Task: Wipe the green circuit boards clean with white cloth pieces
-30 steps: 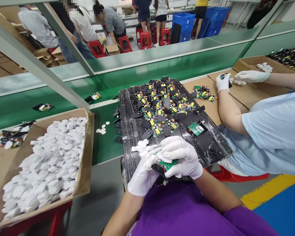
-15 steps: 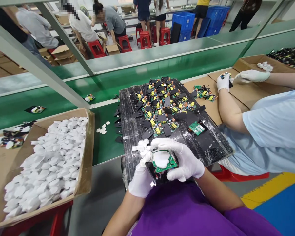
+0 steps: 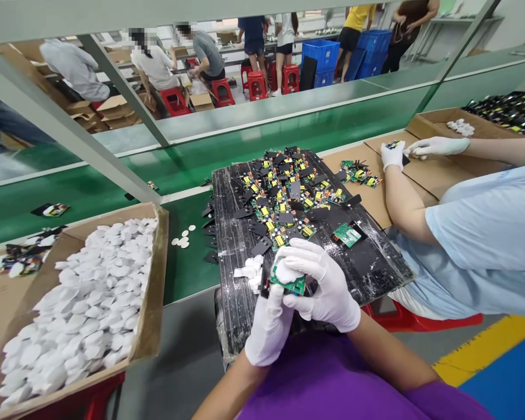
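Between my two gloved hands is a green circuit board (image 3: 294, 286) with a white pad (image 3: 284, 272) lying on its face. My left hand (image 3: 269, 326) grips the board's lower left side, fingers closed. From the right, my right hand (image 3: 326, 286) wraps the board, its fingers pressing over the white pad and the edge. A small pile of white pads (image 3: 250, 271) lies just left of the board on the black work surface (image 3: 231, 251). Beyond it spreads a heap of circuit boards (image 3: 284, 192) with black plates and yellow parts. A single green board (image 3: 347, 234) lies to the right.
A cardboard box (image 3: 160, 280) full of white pads stands at the left. A metal post (image 3: 126, 169) rises beside it. At the right, a co-worker's gloved hands (image 3: 394, 154) hold a board over cardboard. A green conveyor (image 3: 192, 160) runs across behind.
Both hands have lifted the board slightly up and turned it. My right fingers have moved onto the white pad. My left hand has shifted right, away from the small pile of pads.
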A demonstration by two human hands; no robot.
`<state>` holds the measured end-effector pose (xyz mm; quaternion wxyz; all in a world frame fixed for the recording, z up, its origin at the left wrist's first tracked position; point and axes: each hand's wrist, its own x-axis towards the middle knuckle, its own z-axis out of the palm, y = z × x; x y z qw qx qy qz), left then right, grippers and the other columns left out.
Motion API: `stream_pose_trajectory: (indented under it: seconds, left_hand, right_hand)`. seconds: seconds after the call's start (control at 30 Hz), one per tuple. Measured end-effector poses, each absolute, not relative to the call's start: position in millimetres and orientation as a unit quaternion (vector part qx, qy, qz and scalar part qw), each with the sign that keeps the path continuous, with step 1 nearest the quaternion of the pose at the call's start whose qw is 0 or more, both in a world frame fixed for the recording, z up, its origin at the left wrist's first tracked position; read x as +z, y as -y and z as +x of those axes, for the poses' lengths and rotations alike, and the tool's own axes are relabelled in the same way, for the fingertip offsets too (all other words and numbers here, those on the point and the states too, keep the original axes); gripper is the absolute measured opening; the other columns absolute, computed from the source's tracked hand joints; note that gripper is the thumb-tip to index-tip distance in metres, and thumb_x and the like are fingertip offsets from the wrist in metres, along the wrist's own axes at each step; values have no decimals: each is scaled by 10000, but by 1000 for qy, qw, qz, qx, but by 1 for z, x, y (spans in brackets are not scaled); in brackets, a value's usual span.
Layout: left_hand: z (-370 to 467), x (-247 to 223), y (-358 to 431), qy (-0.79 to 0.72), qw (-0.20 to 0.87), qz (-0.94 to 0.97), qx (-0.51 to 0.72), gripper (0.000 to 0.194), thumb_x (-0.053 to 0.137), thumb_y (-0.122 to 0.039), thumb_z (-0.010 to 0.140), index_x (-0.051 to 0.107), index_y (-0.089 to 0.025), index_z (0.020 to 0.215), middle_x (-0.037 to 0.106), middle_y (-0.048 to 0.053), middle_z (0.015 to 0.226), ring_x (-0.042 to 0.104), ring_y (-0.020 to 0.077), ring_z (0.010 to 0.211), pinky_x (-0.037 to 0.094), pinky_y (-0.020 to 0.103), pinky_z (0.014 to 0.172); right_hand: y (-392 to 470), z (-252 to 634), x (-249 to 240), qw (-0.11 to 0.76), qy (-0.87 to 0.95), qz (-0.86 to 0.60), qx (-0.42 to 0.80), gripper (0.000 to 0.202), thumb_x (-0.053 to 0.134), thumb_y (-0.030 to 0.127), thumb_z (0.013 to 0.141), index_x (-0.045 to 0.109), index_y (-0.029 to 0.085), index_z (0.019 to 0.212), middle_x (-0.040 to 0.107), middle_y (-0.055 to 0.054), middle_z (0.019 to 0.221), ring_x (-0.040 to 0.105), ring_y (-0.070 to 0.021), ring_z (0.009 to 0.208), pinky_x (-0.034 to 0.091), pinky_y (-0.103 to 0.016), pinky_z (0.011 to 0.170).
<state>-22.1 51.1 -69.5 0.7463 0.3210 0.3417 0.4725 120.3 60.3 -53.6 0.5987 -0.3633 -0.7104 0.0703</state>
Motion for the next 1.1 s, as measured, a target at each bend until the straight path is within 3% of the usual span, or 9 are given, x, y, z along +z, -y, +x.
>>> stream_pose_trajectory:
  seconds: [0.2, 0.33, 0.43, 0.57, 0.7, 0.9, 1.1]
  left_hand:
    - [-13, -58, -56, -346, 743, 305, 485, 454, 711, -545, 809, 705, -246, 1151, 717, 56, 1197, 566, 267, 1266, 441, 369, 1086]
    - [-13, -50, -56, -363, 770, 277, 445, 468, 757, -547, 758, 734, -184, 1052, 741, 72, 1067, 654, 257, 1074, 539, 347, 921]
    - [-10, -45, -54, -358, 780, 271, 436, 467, 793, -566, 706, 754, -186, 975, 738, 42, 881, 676, 207, 885, 561, 288, 781]
    - [-7, -44, -55, -352, 789, 275, 423, 520, 764, -658, 680, 760, -219, 959, 710, 18, 782, 649, 177, 706, 557, 276, 623]
    - [-7, -48, -57, -341, 762, 297, 463, 561, 784, -636, 674, 740, -244, 1074, 735, 20, 875, 677, 210, 863, 576, 317, 782]
    - [-5, -51, -52, -321, 775, 287, 463, 534, 806, -611, 664, 735, -221, 1022, 733, 29, 891, 667, 253, 1048, 550, 358, 925]
    - [-2, -50, -52, -308, 797, 251, 455, 481, 807, -512, 713, 706, -200, 1065, 719, 62, 1050, 625, 272, 1152, 510, 392, 1001]
  right_hand:
    - [-61, 119, -56, 571, 745, -343, 38, 448, 665, 429, 909, 557, 233, 1297, 727, -89, 1134, 647, -245, 1167, 517, -453, 1038]
    - [-61, 116, -57, 588, 738, -329, 15, 363, 639, 383, 934, 599, 196, 1242, 756, -82, 1038, 678, -225, 1081, 536, -408, 974]
    - [-61, 116, -59, 616, 722, -314, -6, 414, 686, 338, 900, 589, 195, 1276, 761, -73, 1012, 693, -218, 1037, 537, -397, 961]
    - [-61, 120, -58, 604, 730, -319, 14, 532, 682, 526, 877, 570, 216, 1295, 762, -72, 1048, 681, -216, 1094, 485, -408, 1033]
    - [-63, 120, -54, 582, 744, -326, 38, 406, 649, 467, 920, 615, 219, 1239, 759, -78, 1078, 670, -213, 1130, 474, -393, 1023]
    - [-61, 111, -52, 651, 695, -300, 56, 290, 732, 360, 870, 663, 234, 1122, 767, -42, 924, 717, -192, 962, 536, -355, 909]
    - [-57, 107, -59, 638, 688, -338, 65, 263, 697, 366, 888, 638, 250, 1117, 761, -43, 969, 709, -217, 1025, 510, -434, 992]
